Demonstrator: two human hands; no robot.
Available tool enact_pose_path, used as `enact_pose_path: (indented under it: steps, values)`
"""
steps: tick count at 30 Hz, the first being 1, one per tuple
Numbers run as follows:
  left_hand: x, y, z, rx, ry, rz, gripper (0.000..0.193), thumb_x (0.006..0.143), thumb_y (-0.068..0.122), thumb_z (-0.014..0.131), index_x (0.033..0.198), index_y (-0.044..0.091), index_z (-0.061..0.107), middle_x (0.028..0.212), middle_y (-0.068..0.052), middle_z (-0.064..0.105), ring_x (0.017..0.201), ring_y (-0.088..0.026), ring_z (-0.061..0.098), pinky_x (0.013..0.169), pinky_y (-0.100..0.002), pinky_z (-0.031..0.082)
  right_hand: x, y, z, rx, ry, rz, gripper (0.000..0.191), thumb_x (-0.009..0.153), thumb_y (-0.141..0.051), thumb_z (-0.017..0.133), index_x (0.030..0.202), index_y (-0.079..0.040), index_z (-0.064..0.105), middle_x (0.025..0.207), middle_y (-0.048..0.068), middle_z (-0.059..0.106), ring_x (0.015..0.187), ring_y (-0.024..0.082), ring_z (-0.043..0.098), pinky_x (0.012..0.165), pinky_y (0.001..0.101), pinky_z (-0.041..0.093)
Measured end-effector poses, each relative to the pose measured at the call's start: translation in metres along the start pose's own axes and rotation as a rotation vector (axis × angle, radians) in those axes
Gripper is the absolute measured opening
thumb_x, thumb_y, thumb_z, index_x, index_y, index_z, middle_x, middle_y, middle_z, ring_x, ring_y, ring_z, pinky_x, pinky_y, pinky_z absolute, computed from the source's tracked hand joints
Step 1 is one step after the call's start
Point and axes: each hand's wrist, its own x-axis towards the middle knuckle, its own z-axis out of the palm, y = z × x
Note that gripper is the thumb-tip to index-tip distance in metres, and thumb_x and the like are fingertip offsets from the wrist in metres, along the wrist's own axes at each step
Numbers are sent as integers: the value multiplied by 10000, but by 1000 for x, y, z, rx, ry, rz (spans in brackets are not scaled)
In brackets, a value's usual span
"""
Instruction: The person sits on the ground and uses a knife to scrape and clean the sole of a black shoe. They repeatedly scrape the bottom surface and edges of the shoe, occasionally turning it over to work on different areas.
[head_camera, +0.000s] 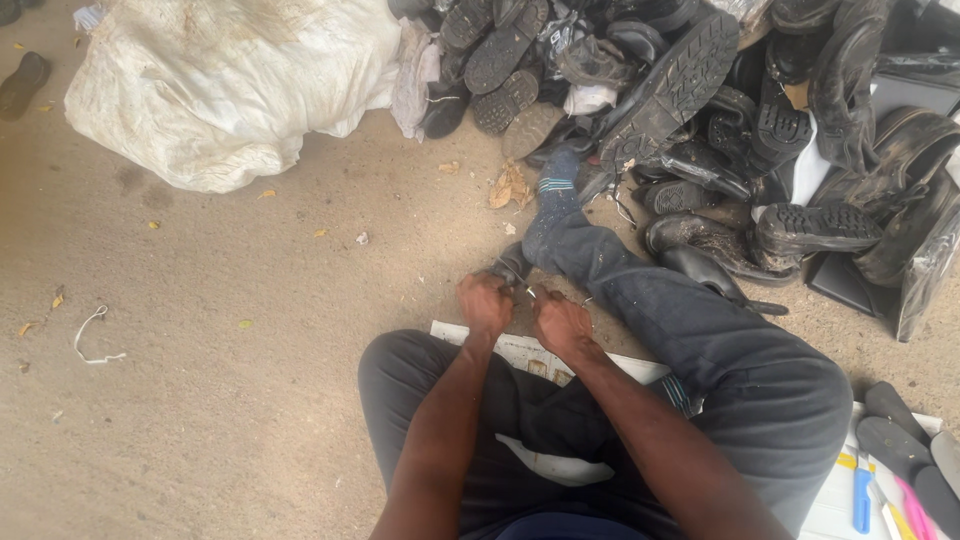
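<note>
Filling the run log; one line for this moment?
left hand gripping dark shoe | right hand closed beside it | shoe pile ahead | white sack left

Your one head-worn camera looks steeply down and forward from close above your lap, over the sandy concrete floor (230, 400) toward the heap of worn black shoes (700, 90) ahead.

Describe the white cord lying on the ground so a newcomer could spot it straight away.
Start at the big white sack at the upper left and look down across the bare sandy ground toward the left edge. There lies the white cord, a thin loop bent like a hook. The scattered yellow leaves near it are small flat flecks.
</note>
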Motion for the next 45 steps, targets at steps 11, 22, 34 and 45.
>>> enact_pose_path:
  steps: [11,22,34,45]
  values:
    - [4,-8,3,-133,32,-68,128,736,90,856,848,64,800,929,-97,787,828,-269,651,812,-395,523,-35,16,12,24,10,10,372,996,-209,506,1329,-42,521,1019,255,699,800,438,719,718,536,569]
    - [10,-17,0,-299,-25,-166,203,722,145,851,876,32,785,906,-157,761,836,-321,701,794,-407,543,-31,19,12,280,-75,147,287,983,-253,539,1195,-95,651,925,215,718,874,401,701,787,533,527]
    - [9,-18,-3,-368,-102,-257,155,751,109,838,808,-16,769,705,-183,689,596,-290,624,613,-384,488,-16,21,12,1084,-383,616,324,1014,-218,583,1271,-46,676,633,21,471,417,93,331,377,320,252]
    - [9,-22,-1,-540,-105,-369,149,766,81,812,862,-25,768,711,-100,720,620,-169,630,605,-316,496,-23,-11,18,907,-341,573,290,1038,-235,553,1209,-40,685,618,15,450,511,130,403,496,351,435]
